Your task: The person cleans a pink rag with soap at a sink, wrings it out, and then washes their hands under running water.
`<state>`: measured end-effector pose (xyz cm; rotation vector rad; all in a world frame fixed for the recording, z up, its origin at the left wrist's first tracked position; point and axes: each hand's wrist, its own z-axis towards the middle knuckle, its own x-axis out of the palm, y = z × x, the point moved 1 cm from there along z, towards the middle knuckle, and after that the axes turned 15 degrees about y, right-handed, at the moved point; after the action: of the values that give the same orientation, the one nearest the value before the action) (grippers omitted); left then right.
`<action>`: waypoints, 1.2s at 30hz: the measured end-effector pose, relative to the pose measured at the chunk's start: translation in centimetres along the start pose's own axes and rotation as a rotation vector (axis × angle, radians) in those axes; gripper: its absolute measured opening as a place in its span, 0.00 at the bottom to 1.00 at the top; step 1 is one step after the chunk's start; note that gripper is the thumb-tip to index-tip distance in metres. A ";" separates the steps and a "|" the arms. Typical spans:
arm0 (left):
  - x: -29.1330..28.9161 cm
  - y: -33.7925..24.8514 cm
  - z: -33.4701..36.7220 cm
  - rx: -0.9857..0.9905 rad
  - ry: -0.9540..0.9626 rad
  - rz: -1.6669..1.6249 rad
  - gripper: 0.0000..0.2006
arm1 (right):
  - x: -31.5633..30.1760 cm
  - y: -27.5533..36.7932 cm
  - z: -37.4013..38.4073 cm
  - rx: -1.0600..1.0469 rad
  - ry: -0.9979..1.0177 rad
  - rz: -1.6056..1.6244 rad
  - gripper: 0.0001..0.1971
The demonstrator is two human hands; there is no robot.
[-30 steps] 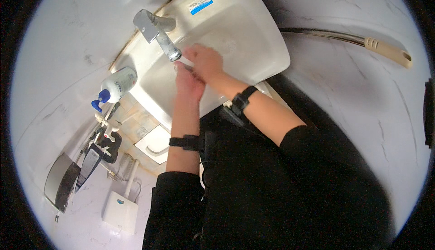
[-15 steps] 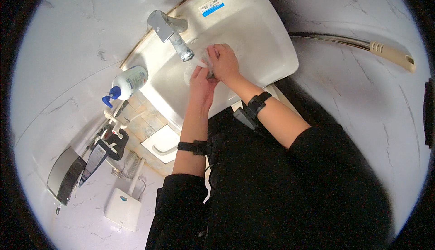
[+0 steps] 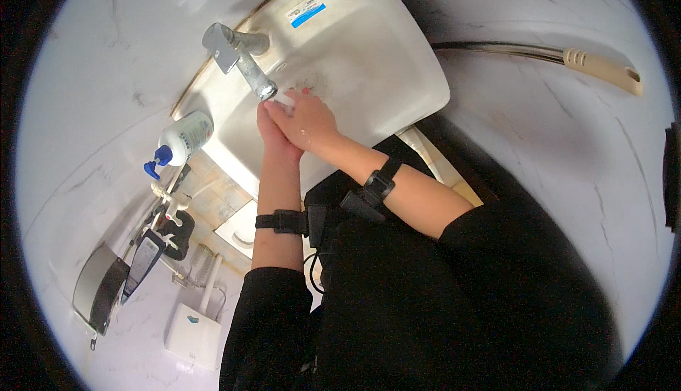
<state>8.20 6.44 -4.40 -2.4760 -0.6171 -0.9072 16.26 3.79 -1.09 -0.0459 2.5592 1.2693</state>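
Note:
Under the chrome faucet (image 3: 243, 65), my two hands meet over the white washbasin (image 3: 397, 58). A stream of water runs from the spout onto them. My right hand (image 3: 313, 120) is wet and lies across my left hand (image 3: 273, 132), its thumb and fingers stretched out toward the spout. Most of the left fingers are hidden behind the right hand, so their pose does not show. No object is visible between the hands. A black strap with a small black device sits on each forearm.
A white pump bottle (image 3: 186, 139) with a blue head stands on the basin's left edge. A metal rod with a beige handle (image 3: 603, 72) rests along the right wall. Lower left are a white valve fitting (image 3: 170, 203), a wall shelf (image 3: 103, 288) and a white box (image 3: 193, 334).
Both hands have come nearer the body and closer under the spout. The right hand has turned and now covers more of the left. The view has shifted slightly.

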 end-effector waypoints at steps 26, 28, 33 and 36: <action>0.8 -0.4 -1.9 0.168 -0.159 0.573 0.13 | -3.0 -4.3 1.8 0.229 0.418 1.290 0.11; 0.8 -0.1 -1.3 0.206 -0.246 0.562 0.15 | -1.9 -4.3 2.1 0.183 0.373 1.131 0.12; -0.8 -0.2 1.0 0.137 -0.149 0.371 0.19 | 0.1 -2.6 0.3 0.013 0.190 0.422 0.14; 0.5 -0.5 1.2 -0.029 -0.083 0.144 0.19 | 0.9 -1.3 -0.7 -0.263 -0.201 -0.119 0.17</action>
<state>8.86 7.61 -4.72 -2.5566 -0.4490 -0.7669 15.42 2.52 -1.94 -0.1155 2.1765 1.4747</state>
